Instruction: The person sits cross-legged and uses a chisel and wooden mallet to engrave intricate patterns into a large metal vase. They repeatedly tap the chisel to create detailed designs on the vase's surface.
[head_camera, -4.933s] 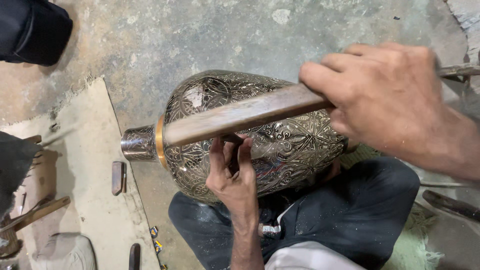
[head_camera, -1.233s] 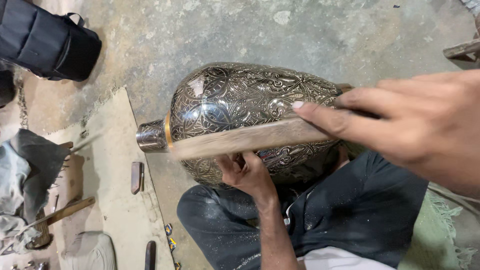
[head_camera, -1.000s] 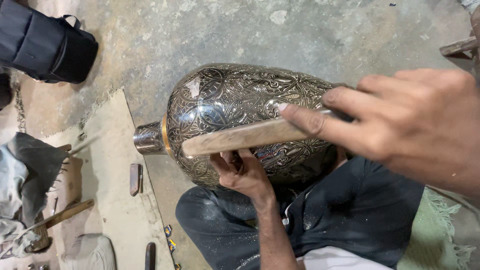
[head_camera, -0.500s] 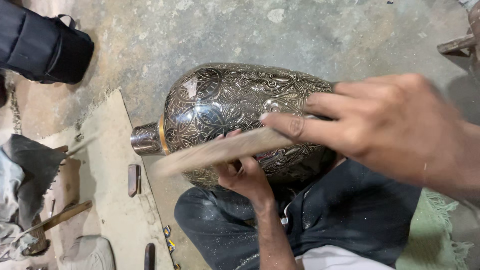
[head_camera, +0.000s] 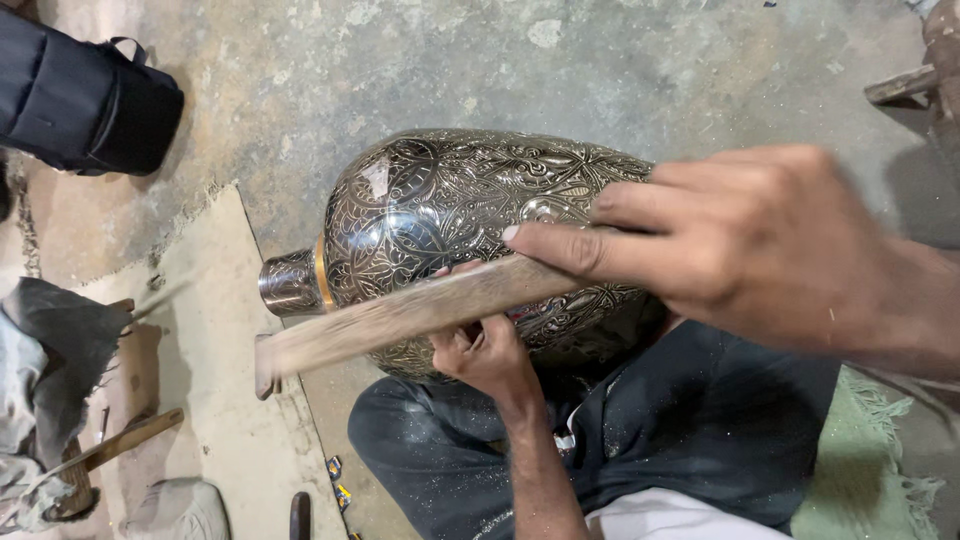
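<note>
Concrete floor (head_camera: 620, 60), grey and stained, with a pale board (head_camera: 215, 400) laid on it at lower left. Person sits on the floor, dark trousers (head_camera: 690, 440), green fringed mat (head_camera: 870, 450) under the right side.

Engraved metal vase (head_camera: 470, 215) lies on its side across the lap, neck (head_camera: 288, 283) pointing left, a brass-coloured band just behind the neck. Body is dark and glossy, covered in floral engraving.

Right hand (head_camera: 760, 245) comes in from the right edge, forearm running off frame. It's clamped around one end of a long flat wooden stick (head_camera: 410, 315); index finger stretched out straight along the top of the stick, other fingers curled over. Hand is motion-blurred. Stick runs diagonally down-left across the lower front of the vase, its far end past the neck and over the board. Cannot tell if the stick touches the metal.

Left hand (head_camera: 485, 350) comes up from below, forearm near vertical, wrist bent back. Palm and fingers pressed against the underside of the vase's belly, partly hidden behind the stick. Fingers loosely curled, supporting, not wrapped round anything.

Around: black bag (head_camera: 85, 95) top left; dark cloth (head_camera: 55, 340) at left edge; wooden-handled hammer (head_camera: 100, 455) lying at lower left.
</note>
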